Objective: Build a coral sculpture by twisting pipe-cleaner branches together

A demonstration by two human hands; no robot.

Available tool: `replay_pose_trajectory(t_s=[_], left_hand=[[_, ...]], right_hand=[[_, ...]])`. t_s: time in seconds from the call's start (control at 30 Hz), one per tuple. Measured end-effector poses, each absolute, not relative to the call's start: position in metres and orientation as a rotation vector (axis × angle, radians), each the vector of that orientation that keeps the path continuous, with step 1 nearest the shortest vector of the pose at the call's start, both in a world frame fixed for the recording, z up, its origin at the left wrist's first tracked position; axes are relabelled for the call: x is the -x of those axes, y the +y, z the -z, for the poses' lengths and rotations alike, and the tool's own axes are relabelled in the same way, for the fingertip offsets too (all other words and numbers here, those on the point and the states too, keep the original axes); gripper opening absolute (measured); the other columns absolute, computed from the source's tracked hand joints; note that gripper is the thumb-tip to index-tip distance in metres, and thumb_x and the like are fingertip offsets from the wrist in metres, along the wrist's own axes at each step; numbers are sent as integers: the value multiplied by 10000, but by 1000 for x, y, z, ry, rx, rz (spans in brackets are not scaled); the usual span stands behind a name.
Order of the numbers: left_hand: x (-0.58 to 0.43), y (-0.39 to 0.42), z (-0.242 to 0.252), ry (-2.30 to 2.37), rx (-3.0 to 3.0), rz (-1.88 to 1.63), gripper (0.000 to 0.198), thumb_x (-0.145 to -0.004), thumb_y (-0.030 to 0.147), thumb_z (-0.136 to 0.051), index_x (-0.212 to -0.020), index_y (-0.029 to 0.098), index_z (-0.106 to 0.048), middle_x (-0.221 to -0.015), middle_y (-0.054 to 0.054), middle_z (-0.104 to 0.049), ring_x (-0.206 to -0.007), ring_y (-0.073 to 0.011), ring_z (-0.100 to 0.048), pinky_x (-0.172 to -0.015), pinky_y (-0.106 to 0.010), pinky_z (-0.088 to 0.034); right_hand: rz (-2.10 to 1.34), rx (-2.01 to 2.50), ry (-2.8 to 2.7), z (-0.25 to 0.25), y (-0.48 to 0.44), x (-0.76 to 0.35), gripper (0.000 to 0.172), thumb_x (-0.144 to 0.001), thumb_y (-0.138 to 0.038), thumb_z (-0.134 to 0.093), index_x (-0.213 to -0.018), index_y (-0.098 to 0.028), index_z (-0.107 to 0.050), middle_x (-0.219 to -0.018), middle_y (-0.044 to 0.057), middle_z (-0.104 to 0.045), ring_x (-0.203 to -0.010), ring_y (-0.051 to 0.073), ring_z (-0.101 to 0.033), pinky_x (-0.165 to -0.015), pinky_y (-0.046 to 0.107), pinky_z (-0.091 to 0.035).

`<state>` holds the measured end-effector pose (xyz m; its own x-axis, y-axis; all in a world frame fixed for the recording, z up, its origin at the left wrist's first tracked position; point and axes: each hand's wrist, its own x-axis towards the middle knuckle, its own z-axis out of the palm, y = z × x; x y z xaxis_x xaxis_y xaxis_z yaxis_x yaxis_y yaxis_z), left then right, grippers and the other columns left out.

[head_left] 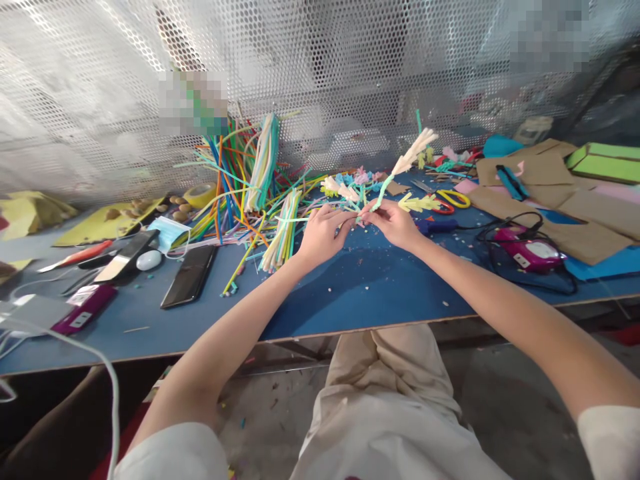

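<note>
My right hand (395, 223) pinches the pale green stem of a pipe-cleaner flower (411, 155), whose cream, branched head tilts up to the right. Close beside it, my left hand (326, 233) is closed with its fingertips at the stem's lower end. A light green pipe cleaner (293, 219) sticks out to the left from under that hand. Just behind the hands lies another cream pipe-cleaner piece (341, 189). To the right of the right hand is a yellow branched piece (419, 203). What exactly lies between the left fingertips is hidden.
Bundled pipe cleaners (281, 233) lie left of my hands, with a bigger upright bunch (235, 173) behind. A black phone (189, 277) rests at the left front. At right are yellow-handled scissors (454, 198), a corded glue gun (437, 226) and brown paper sheets (585, 233). Perforated metal (340, 80) stands behind.
</note>
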<state>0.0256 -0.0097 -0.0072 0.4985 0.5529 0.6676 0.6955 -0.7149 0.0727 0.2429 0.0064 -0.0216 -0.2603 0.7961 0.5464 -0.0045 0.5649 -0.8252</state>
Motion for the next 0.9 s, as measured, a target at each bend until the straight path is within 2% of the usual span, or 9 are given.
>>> replay_pose_trajectory(t_s=[0.13,0.4,0.6,0.73,0.9], left_hand=[[-26,-10,7,-1101,2513,1044,314,-1089,385,-514,-1122,238,-790,-1032,-60,-822,-983,-251,-657,-870,-418,-434],[-27,-13,7,-1099,2471,1095,311,-1093,379,-510,-1079,222,-778,-1023,-56,-825,-991,-250,-664,-877,-421,-425],[-27,-14,2,-1096,2628,1175,304,-1084,390,-526,-1050,222,-777,-988,-45,-816,-959,-227,-662,-913,-403,-461],[-26,-16,-5,-1032,2759,1260,274,-1072,410,-565,-1005,226,-757,-958,-38,-803,-912,-201,-663,-913,-387,-492],[-26,-16,-7,-1006,2930,1366,245,-1055,437,-603,-1002,230,-722,-969,-35,-798,-904,-186,-687,-891,-373,-536]], right_hand=[[-908,667,-1662,22,9,-242,483,-803,-739,-777,-861,-260,-743,-859,26,-750,-771,201,-669,-766,372,-586],[-964,632,-1674,27,11,-239,387,-816,-602,-842,-994,-275,-735,-968,21,-741,-870,207,-699,-871,391,-596],[-721,561,-1858,18,10,-248,329,-905,-604,-755,-989,-286,-770,-1007,45,-737,-904,228,-681,-813,383,-577],[-535,582,-1923,15,9,-256,323,-955,-608,-689,-972,-301,-789,-966,46,-742,-926,250,-677,-889,427,-567],[-439,586,-1915,16,9,-262,342,-943,-639,-684,-930,-316,-798,-929,46,-745,-931,268,-690,-928,453,-571]])
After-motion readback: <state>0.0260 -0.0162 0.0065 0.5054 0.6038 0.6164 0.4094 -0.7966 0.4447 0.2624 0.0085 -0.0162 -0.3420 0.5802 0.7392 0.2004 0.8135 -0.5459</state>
